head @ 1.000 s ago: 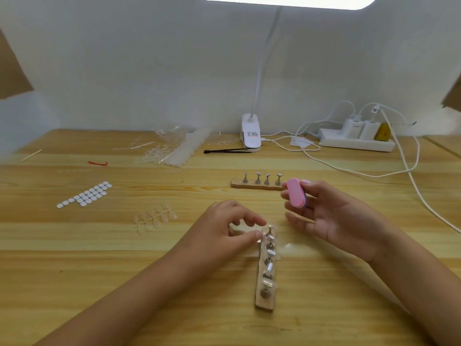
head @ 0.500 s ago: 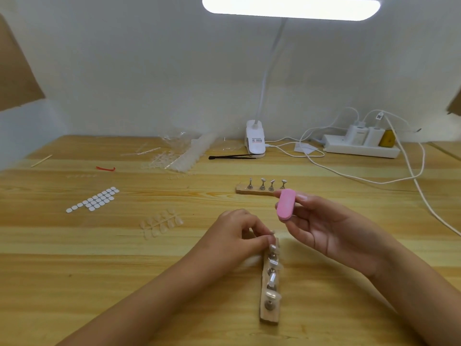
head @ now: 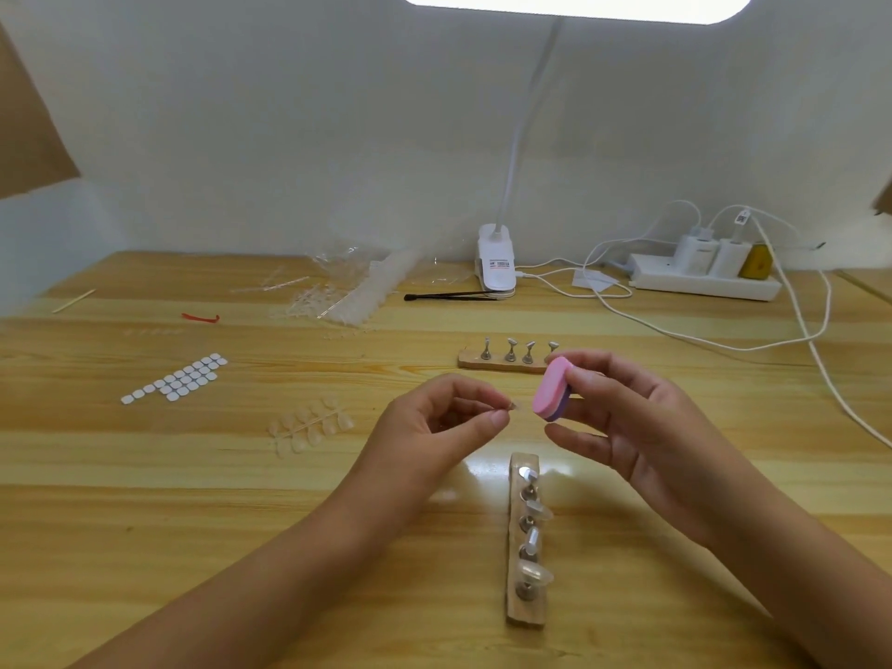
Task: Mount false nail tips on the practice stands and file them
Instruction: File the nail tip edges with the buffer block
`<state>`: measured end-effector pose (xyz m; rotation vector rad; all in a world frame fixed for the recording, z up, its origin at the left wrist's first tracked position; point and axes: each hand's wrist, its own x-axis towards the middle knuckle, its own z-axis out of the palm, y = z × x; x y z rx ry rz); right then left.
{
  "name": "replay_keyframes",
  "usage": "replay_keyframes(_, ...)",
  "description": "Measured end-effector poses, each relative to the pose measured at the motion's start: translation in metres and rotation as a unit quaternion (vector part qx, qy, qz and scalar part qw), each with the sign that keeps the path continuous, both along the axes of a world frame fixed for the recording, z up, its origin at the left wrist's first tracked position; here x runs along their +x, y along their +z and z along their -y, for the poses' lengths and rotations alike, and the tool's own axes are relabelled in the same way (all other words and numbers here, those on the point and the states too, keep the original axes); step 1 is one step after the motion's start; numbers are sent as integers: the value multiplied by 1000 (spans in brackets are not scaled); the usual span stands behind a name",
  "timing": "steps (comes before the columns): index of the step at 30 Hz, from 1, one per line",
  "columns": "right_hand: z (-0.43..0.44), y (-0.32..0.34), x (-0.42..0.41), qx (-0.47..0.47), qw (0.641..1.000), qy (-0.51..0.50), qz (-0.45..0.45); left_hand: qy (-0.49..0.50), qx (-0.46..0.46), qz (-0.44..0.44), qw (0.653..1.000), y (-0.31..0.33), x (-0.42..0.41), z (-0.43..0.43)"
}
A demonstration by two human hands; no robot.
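clear tip pinched in the air, buffer block ready beside it

the landmark here is the near practice stand [head: 525, 615], a wooden strip with metal holders running away from the person. just beyond its far end and raised off the table, the left hand [head: 434, 422] pinches a clear nail tip [head: 512, 406] between thumb and forefinger, the other fingers curled in behind. close to the right of that tip, apart from it, the right hand [head: 642, 427] pinches a pink-and-purple buffer block [head: 554, 389] between thumb and upper fingers; its lower fingers hang loosely spread beneath.

on the stand, mounted tips [head: 536, 572] sit on several holders; the farthest holder looks bare. a second stand [head: 475, 362] lies farther off, beyond the hands, its holders bare.

the tip is likely very light, thin and springy, and smooth enough to slip or flick away. it seems best held by its side edges near the base, leaving the free edge open to the block, with gentle strokes so it neither bends nor cracks.

the clip lamp base [head: 496, 263], well beyond the stand, carries a label with red and dark print, too small to read. a tag on a charger cable [head: 743, 217] is equally illegible.
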<state>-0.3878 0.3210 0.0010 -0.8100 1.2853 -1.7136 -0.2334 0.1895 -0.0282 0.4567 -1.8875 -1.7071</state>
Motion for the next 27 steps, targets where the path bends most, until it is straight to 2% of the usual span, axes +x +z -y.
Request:
replay_keyframes(5, -3, 1, 10, -4, 999, 15, -48, -28, 27, 26, 999, -2, 1, -2)
replay_keyframes(9, -2, 0, 12, -4, 998, 8, -57, -40, 66, 21, 997, -2, -1, -1)
replay_keyframes(13, -2, 0, 11, -14, 998, 7, -67, -41, 65, 33, 997, -2, 1, -1)
replay_keyframes(19, -2, -2, 9, -17, 993, -35, -114, -50, 140, -2, 989, -1, 1, -2)
replay_keyframes(24, -3, -5, 17, 11, 987, 23, -157, -52, 187, -17, 981, 1, 1, -2)
replay_keyframes(27, -3, -4, 17, 8, 983, 8, -182, -48, 207, -15, 977, 2, 1, -2)
